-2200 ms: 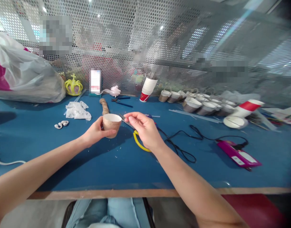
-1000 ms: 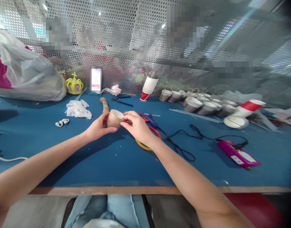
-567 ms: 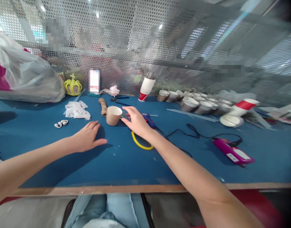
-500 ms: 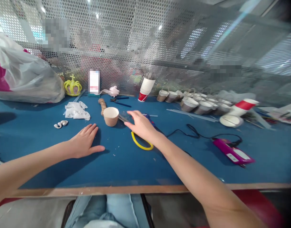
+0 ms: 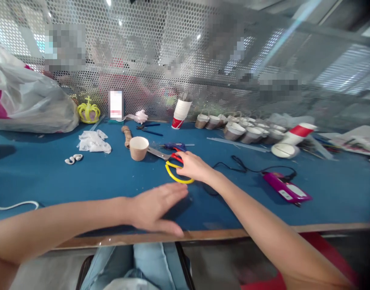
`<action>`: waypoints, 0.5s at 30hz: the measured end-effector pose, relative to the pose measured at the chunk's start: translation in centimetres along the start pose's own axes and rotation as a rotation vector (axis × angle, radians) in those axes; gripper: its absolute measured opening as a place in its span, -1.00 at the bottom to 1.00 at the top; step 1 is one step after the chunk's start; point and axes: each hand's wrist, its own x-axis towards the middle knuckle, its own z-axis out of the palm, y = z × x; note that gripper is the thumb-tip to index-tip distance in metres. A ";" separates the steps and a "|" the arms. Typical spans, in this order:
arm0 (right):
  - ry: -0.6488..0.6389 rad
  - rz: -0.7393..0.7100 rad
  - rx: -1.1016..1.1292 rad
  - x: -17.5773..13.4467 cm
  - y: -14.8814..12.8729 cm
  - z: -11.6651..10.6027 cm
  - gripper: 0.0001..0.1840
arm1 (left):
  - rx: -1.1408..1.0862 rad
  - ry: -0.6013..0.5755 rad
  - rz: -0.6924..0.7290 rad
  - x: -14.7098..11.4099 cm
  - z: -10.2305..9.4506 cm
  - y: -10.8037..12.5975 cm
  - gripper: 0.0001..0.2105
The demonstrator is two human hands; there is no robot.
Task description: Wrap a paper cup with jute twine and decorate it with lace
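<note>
Fingers of my right hand [image 5: 193, 165] close on the handles of a pair of scissors [image 5: 166, 156]; one handle is red, the other yellow. The scissors lie on the blue table, blades pointing left toward a small brown paper cup [image 5: 138, 149]. My left hand [image 5: 157, 206], slightly blurred, hovers near the front edge with thumb and fingers apart, holding nothing. Behind the scissors is a blue glue gun [image 5: 174, 146], partly hidden. A twisted bundle of brown cord [image 5: 126, 136] lies just behind the paper cup.
Pliers [image 5: 150, 129] and a stack of paper cups [image 5: 181, 112] stand toward the back. Several small cups [image 5: 235, 131] cluster at right, near a purple power strip [image 5: 286, 188] with a black cord. Crumpled white plastic [image 5: 94, 141], a yellow crown [image 5: 88, 112] and a large bag [image 5: 30, 96] occupy the left.
My left hand has moved right and toward the front edge. My right hand has shifted right and back onto the scissors' handles, uncovering more of the blades and the glue gun.
</note>
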 end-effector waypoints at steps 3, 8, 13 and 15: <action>-0.002 -0.005 0.038 0.4 1.2 -0.1 -0.40 | 0.179 0.124 -0.364 -0.7 -0.2 -2.9 -0.18; -0.048 -0.013 0.083 1.4 2.1 0.0 -0.36 | 0.169 0.001 -0.445 0.4 0.8 -2.0 -0.11; -0.102 -0.027 0.105 1.8 1.9 -0.7 -0.42 | -0.189 -0.110 0.358 5.3 2.5 5.2 -0.26; -0.108 -0.031 0.108 1.7 1.9 -0.9 -0.42 | -0.147 -0.019 0.292 5.0 2.3 5.3 -0.27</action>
